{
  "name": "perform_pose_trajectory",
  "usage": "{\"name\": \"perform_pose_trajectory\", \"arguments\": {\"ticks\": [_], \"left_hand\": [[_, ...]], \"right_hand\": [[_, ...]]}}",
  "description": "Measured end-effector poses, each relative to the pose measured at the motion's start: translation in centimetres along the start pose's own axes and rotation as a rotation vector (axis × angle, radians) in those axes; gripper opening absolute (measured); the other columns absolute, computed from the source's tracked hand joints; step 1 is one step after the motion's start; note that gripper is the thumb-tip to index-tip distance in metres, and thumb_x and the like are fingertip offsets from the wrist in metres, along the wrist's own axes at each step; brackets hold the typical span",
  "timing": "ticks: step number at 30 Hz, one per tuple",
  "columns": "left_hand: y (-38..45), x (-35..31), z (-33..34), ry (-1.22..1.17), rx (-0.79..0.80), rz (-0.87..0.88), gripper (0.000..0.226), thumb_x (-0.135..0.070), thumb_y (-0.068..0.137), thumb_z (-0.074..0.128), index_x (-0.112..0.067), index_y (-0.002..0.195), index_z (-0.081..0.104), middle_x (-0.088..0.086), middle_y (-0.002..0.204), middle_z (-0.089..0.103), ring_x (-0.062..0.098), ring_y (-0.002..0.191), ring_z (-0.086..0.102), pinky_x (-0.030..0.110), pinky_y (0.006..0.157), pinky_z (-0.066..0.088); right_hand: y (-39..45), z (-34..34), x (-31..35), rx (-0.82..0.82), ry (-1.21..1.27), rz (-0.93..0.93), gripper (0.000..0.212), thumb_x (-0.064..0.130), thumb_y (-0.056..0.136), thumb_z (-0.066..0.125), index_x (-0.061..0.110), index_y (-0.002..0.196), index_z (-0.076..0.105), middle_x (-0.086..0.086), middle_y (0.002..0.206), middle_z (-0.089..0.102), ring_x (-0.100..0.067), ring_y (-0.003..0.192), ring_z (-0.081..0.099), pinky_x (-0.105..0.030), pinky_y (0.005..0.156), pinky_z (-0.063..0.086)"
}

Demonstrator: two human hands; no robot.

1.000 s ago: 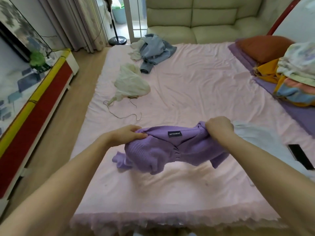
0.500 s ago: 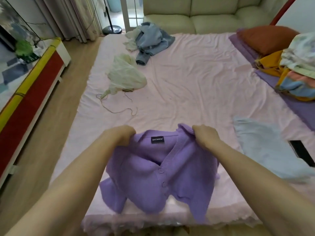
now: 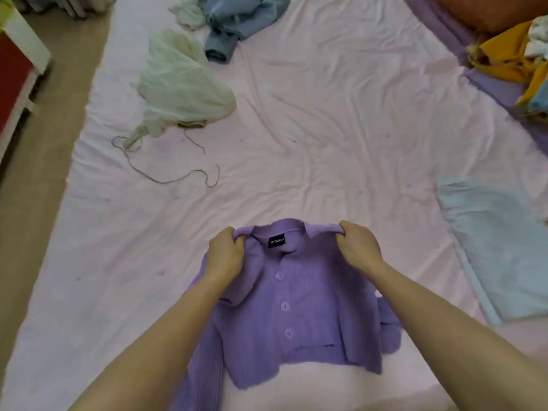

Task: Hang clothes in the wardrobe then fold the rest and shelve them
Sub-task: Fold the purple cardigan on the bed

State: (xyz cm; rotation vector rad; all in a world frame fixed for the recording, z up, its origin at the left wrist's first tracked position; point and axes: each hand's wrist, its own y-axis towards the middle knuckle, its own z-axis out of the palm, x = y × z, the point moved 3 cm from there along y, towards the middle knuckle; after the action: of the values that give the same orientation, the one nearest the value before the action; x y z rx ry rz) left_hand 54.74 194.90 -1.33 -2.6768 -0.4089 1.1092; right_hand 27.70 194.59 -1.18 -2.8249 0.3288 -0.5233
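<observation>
Left hand (image 3: 224, 253): fingers curled, gripping purple cardigan (image 3: 296, 315) at its left shoulder
Right hand (image 3: 357, 244): gripping the right shoulder
Cardigan: near edge of pink bed (image 3: 326, 143), buttons up
Open sheet: beyond the collar

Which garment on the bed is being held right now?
The purple cardigan, buttoned, black neck label showing. The left hand and right hand grip its shoulders. The pale green garment, blue-grey garment and light blue garment lie untouched.
</observation>
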Motion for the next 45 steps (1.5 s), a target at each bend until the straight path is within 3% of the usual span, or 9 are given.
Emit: {"name": "perform_pose_trajectory", "arguments": {"ticks": [4, 12, 16, 23, 27, 30, 35, 40, 45], "left_hand": [[4.7, -0.9, 1.6, -0.182, -0.025, 0.069, 0.016, -0.005, 0.095, 0.047, -0.008, 0.092, 0.062, -0.004, 0.094, 0.061, 0.011, 0.089, 0.052, 0.010, 0.069, 0.031], [12.5, -3.9, 3.8, -0.273, -0.217, 0.193, 0.017, -0.006, 0.094, 0.047, -0.002, 0.108, 0.055, 0.012, 0.108, 0.056, 0.027, 0.102, 0.052, 0.018, 0.079, 0.031], [10.4, -1.5, 8.2, 0.012, -0.044, 0.173, 0.053, -0.008, 0.090, 0.057, 0.003, 0.137, 0.038, 0.023, 0.139, 0.038, 0.035, 0.131, 0.035, 0.032, 0.108, 0.023], [1.5, -3.2, 16.7, 0.150, 0.345, 0.307, 0.037, -0.024, 0.094, 0.054, -0.008, 0.127, 0.049, 0.011, 0.127, 0.051, 0.030, 0.118, 0.048, 0.041, 0.096, 0.041], [-2.5, -4.8, 21.2, 0.201, 0.487, 0.274, 0.066, -0.043, 0.088, 0.061, -0.013, 0.141, 0.034, 0.008, 0.135, 0.043, 0.028, 0.124, 0.046, 0.041, 0.099, 0.041], [-4.1, -5.4, 23.5, 0.276, 0.509, 0.212, 0.087, -0.051, 0.084, 0.063, -0.011, 0.148, 0.021, 0.007, 0.145, 0.033, 0.030, 0.130, 0.040, 0.041, 0.104, 0.039], [-3.9, -7.1, 25.5, 0.128, 0.449, 0.158, 0.057, -0.012, 0.086, 0.057, -0.012, 0.139, 0.038, 0.006, 0.126, 0.055, 0.029, 0.114, 0.055, 0.041, 0.094, 0.046], [-3.3, -10.4, 27.0, 0.033, 0.357, 0.191, 0.048, -0.001, 0.084, 0.048, -0.015, 0.129, 0.051, 0.000, 0.107, 0.063, 0.024, 0.097, 0.060, 0.039, 0.082, 0.051], [-4.9, -9.1, 27.8, 0.435, 0.450, 0.416, 0.045, -0.034, 0.087, 0.061, -0.023, 0.129, 0.051, -0.003, 0.120, 0.051, 0.022, 0.112, 0.050, 0.038, 0.082, 0.048]], "right_hand": [[4.6, 2.8, 1.1, -0.081, 0.076, -0.006, 0.028, 0.013, 0.096, 0.040, 0.000, 0.102, 0.063, -0.023, 0.111, 0.065, -0.040, 0.103, 0.058, -0.040, 0.083, 0.040], [11.9, 2.9, 3.6, -0.240, 0.292, 0.024, 0.026, 0.013, 0.096, 0.040, 0.003, 0.107, 0.061, -0.021, 0.109, 0.065, -0.038, 0.100, 0.059, -0.034, 0.072, 0.037], [9.9, 4.7, 1.6, -0.090, 0.386, -0.091, 0.051, 0.015, 0.096, 0.051, 0.003, 0.142, 0.034, -0.014, 0.144, 0.041, -0.026, 0.132, 0.040, -0.030, 0.107, 0.030], [3.3, 7.3, -10.7, 0.267, 0.033, 0.135, 0.055, 0.024, 0.086, 0.058, 0.003, 0.133, 0.037, -0.021, 0.130, 0.049, -0.037, 0.115, 0.051, -0.040, 0.091, 0.044], [-0.9, 8.2, -15.0, 0.520, 0.107, 0.191, 0.079, 0.043, 0.060, 0.067, 0.007, 0.127, 0.045, -0.014, 0.126, 0.055, -0.031, 0.112, 0.055, -0.036, 0.091, 0.046], [-2.3, 8.9, -17.3, 0.645, 0.078, 0.092, 0.061, 0.021, 0.072, 0.062, 0.015, 0.131, 0.048, -0.012, 0.131, 0.057, -0.030, 0.117, 0.055, -0.033, 0.093, 0.045], [2.7, 1.8, -20.8, 0.159, -0.207, 0.092, 0.026, 0.015, 0.081, 0.051, 0.022, 0.106, 0.056, -0.013, 0.110, 0.064, -0.033, 0.101, 0.061, -0.032, 0.074, 0.043], [7.5, -4.4, -23.6, -0.352, -0.334, 0.262, 0.057, 0.008, 0.082, 0.055, 0.015, 0.137, 0.040, -0.015, 0.129, 0.048, -0.034, 0.115, 0.048, -0.042, 0.091, 0.035], [3.5, 2.4, -22.8, -0.106, 0.054, 0.101, 0.027, 0.010, 0.088, 0.054, 0.005, 0.114, 0.059, -0.018, 0.117, 0.060, -0.035, 0.108, 0.056, -0.039, 0.085, 0.042]]}}
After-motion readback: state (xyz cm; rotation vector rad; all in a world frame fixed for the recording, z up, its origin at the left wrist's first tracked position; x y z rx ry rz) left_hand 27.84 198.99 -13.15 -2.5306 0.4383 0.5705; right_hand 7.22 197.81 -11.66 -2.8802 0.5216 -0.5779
